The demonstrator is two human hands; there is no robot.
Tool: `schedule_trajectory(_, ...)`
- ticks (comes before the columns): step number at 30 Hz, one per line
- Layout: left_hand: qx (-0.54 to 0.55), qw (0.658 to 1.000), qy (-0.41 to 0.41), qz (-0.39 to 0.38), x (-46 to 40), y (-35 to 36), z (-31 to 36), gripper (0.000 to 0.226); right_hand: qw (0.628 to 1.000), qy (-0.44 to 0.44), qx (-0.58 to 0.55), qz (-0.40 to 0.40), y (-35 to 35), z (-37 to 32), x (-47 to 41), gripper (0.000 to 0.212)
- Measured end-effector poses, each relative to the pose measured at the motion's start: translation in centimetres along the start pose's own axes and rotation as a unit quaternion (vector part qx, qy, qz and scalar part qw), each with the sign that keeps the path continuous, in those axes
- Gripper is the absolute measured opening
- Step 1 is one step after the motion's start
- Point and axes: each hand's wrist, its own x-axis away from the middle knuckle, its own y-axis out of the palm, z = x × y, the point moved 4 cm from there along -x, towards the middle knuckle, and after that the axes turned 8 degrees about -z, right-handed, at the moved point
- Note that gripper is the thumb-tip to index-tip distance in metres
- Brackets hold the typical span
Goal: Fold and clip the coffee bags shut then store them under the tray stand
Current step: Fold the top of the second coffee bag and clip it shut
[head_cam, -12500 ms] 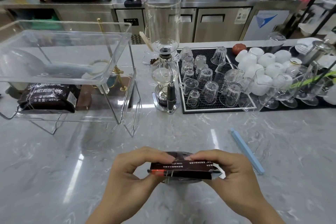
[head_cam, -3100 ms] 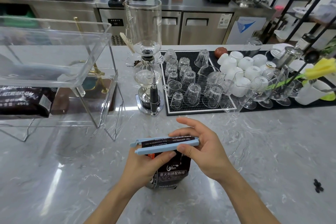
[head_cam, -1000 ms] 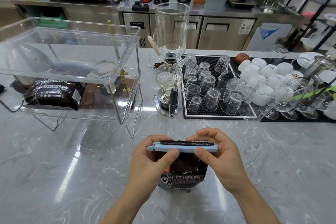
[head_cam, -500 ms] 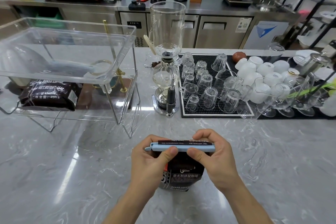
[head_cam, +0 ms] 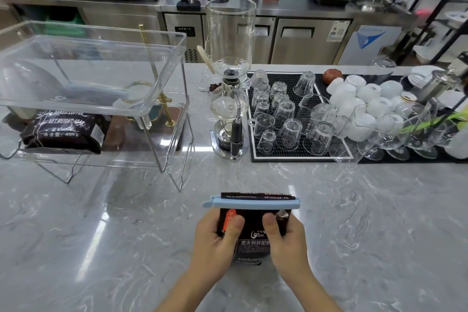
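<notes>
A dark coffee bag (head_cam: 252,238) stands upright on the marble counter near the front centre. Its folded top is held shut by a light blue clip (head_cam: 250,203) lying across it. My left hand (head_cam: 217,240) grips the bag's left side and my right hand (head_cam: 287,239) grips its right side, thumbs on the front. At the left stands a clear acrylic tray stand (head_cam: 172,119). A second dark coffee bag (head_cam: 63,132) lies flat on the shelf under its tray.
A glass siphon coffee maker (head_cam: 230,99) stands behind the bag. A black mat (head_cam: 301,154) with several upturned glasses sits to its right, then white cups (head_cam: 364,99) and stemmed glasses (head_cam: 395,139). A steel back counter with machines lies beyond.
The blue clip went onto the folded top and closed. Both hands have since dropped from the clip to the sides of the bag.
</notes>
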Motion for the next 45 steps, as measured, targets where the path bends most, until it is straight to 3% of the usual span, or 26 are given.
schedule_trajectory(12,-0.036,0.999,0.015,0.026,-0.2,0.7,-1.6,0.025,0.996,-0.044,-0.003,0.081,0.9,2.1,-0.1,0.039)
schedule_trajectory(17,-0.049,0.997,0.015,0.053,0.0,1.0,-2.0,0.02,0.992,-0.074,0.026,0.098,1.1,2.7,-0.1,0.017)
schedule_trajectory(23,-0.057,0.997,0.023,0.046,-0.1,1.0,-1.4,0.026,0.991,-0.093,0.031,0.095,1.2,2.7,-0.2,0.02)
schedule_trajectory(28,-0.061,0.998,0.006,0.017,0.6,0.5,-1.7,0.025,0.996,-0.067,0.039,0.049,0.6,3.4,0.5,0.023)
schedule_trajectory(31,-0.068,0.998,0.007,-0.009,1.7,-0.4,-2.1,0.031,0.998,-0.041,0.05,0.004,-0.2,3.7,1.3,0.036)
schedule_trajectory(34,-0.059,0.998,-0.002,-0.017,3.1,-1.7,-3.2,0.048,0.999,-0.016,0.046,-0.025,-1.3,3.9,2.0,0.064)
schedule_trajectory(36,-0.052,0.998,-0.006,-0.018,4.1,-2.3,-4.2,0.054,0.999,-0.006,0.027,-0.032,-1.8,4.4,2.5,0.069)
schedule_trajectory(41,-0.104,0.995,0.011,0.003,5.8,-3.1,-5.2,0.058,1.0,0.002,-0.031,-0.005,-2.0,6.2,4.1,0.065)
schedule_trajectory(45,-0.117,0.993,0.011,0.003,6.1,-3.1,-5.4,0.059,0.999,-0.019,-0.023,0.038,-1.4,7.1,5.2,0.075)
